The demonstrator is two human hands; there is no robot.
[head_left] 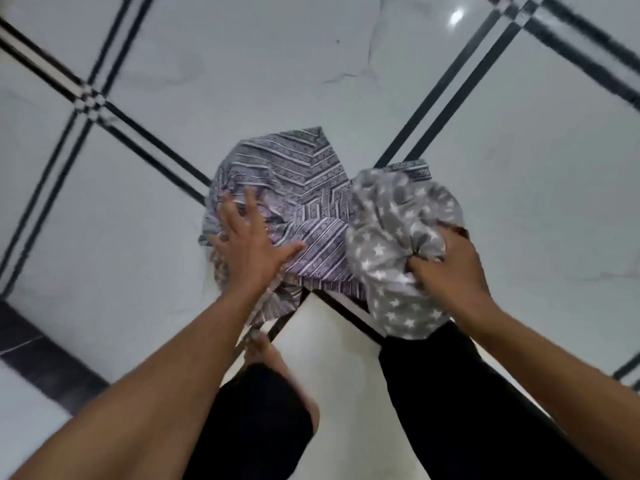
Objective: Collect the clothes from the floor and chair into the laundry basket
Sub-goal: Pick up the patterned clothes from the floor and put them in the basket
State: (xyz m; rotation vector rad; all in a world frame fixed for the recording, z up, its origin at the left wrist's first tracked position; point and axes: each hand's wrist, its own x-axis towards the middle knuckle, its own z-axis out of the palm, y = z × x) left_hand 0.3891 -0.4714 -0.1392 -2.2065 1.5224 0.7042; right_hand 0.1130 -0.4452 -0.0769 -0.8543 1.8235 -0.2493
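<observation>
A grey-purple cloth with striped geometric patterns [304,188] lies crumpled on the white floor in the middle of the head view. My left hand [249,244] hovers flat over its left part, fingers spread, holding nothing. A grey cloth with white stars [388,237] hangs bunched to the right, and my right hand [446,268] grips it. The star cloth overlaps the right edge of the patterned cloth. No basket or chair is in view.
The floor is glossy white marble tile [242,64] crossed by black double lines [446,91]. My bare foot [263,351] and black trouser legs [450,393] stand just below the cloths. A dark band [41,355] runs along the floor at lower left.
</observation>
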